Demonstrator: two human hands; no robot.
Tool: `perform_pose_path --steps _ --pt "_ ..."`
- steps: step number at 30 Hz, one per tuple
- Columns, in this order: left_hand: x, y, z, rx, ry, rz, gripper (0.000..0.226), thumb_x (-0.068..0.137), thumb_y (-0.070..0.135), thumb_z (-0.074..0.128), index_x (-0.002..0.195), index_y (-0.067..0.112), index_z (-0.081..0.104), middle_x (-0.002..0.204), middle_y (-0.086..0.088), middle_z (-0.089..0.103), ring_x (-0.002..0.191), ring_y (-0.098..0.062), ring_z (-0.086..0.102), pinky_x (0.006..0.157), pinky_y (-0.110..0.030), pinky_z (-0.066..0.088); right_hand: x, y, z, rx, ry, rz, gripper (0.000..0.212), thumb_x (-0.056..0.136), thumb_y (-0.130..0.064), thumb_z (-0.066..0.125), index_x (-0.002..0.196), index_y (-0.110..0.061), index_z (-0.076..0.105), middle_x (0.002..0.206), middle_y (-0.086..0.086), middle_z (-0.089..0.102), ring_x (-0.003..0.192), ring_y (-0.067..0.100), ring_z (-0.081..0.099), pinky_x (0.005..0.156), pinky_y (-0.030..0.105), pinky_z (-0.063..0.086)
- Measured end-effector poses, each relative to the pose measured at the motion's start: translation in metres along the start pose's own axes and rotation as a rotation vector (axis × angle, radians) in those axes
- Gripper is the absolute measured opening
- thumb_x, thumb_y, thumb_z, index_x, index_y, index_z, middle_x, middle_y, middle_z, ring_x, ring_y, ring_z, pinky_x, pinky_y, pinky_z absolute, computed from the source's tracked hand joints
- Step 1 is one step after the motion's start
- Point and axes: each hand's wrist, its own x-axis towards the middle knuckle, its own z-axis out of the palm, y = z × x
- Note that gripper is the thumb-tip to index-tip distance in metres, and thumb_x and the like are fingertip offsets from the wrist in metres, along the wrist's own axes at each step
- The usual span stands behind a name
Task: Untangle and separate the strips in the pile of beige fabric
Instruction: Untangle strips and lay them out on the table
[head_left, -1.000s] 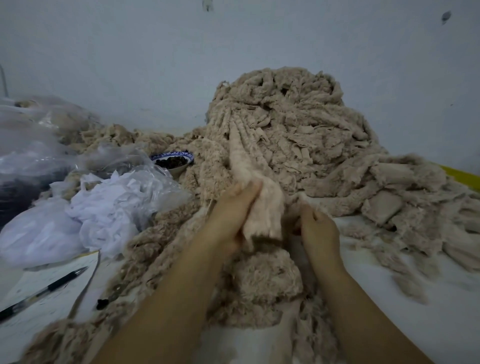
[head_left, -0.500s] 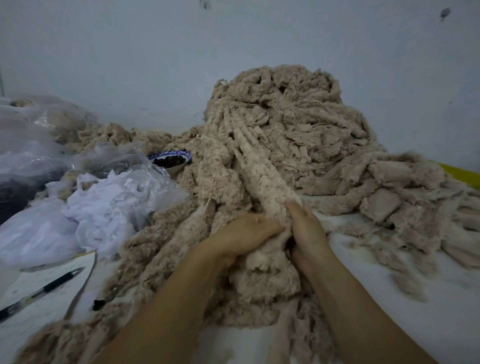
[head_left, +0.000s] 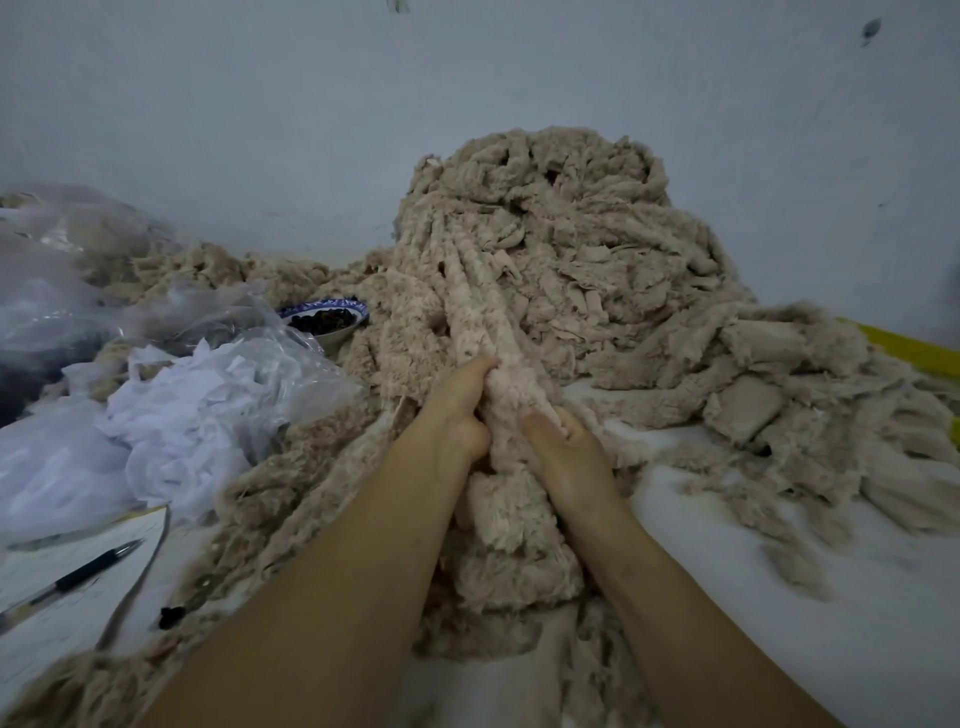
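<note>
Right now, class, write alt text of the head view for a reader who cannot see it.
A left hand and right hand grip a fuzzy beige fabric strip running up into a tangled pile. Plastic bags, a blue-rimmed bowl and a pen lie left.

Pale blue-grey wall (head_left: 260, 114) filling the upper half, small dark marks (head_left: 871, 28) showing near its top, white tabletop (head_left: 789, 603) spreading below right, yellow strip (head_left: 906, 349) peeking at its far edge, dim even light falling

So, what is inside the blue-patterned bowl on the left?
The bowl holds dark pieces; what they are is unclear. Its lower part is covered by the plastic bag and beige fabric.
</note>
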Motion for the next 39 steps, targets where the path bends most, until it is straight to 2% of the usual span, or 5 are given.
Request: perform_pose_path --steps 5,11,19,29,39 --pt "0.008 0.036 0.003 -0.227 -0.008 -0.005 0.03 0.102 0.012 0.046 0.081 -0.004 0.061 0.073 -0.018 0.063 0.068 -0.03 0.059 0.071 -0.043 0.052 -0.003 -0.003 0.0 -0.047 -0.116 -0.004 0.032 0.097 -0.027 0.058 0.076 -0.043 0.075 0.09 0.0 0.076 0.083 0.014 0.071 0.076 0.032 0.059" --pt "0.024 0.088 -0.043 -0.637 -0.086 0.104 0.04 0.103 0.011 0.035 0.064 0.014 0.038 0.043 0.001 0.041 0.025 -0.011 0.022 0.03 -0.019 0.016 -0.001 0.0 -0.006 -0.007 -0.068 0.025 0.019 0.098 -0.019 0.057 0.093 -0.027 0.073 0.083 -0.009 0.075 0.074 0.004 0.071 0.063 0.021 0.057" --pt "0.015 0.013 -0.031 0.153 -0.174 -0.093 0.044 0.091 0.045 0.065 0.104 0.004 0.072 0.097 -0.017 0.073 0.08 -0.029 0.072 0.065 -0.04 0.06 0.001 0.0 -0.005 0.065 -0.011 0.065 0.015 0.096 -0.026 0.058 0.097 -0.038 0.067 0.088 -0.012 0.076 0.08 0.008 0.073 0.06 0.024 0.057" --pt "0.017 0.075 -0.074 -0.66 -0.091 0.285 0.046 0.106 0.019 0.028 0.061 0.02 0.033 0.037 0.005 0.03 0.026 -0.009 0.019 0.034 -0.018 0.013 0.003 -0.01 -0.011 0.291 -0.091 0.061 0.029 0.079 -0.018 0.06 0.052 -0.025 0.05 0.065 -0.004 0.057 0.064 0.015 0.06 0.06 0.026 0.048" --pt "0.022 0.041 -0.109 0.127 0.153 0.259 0.046 0.103 0.043 0.035 0.069 0.013 0.044 0.053 -0.005 0.039 0.031 -0.01 0.029 0.035 -0.01 0.022 0.005 -0.028 -0.052 0.532 0.125 0.117 0.038 0.098 -0.031 0.048 0.068 -0.018 0.067 0.057 0.0 0.059 0.048 0.014 0.06 0.041 0.019 0.046"
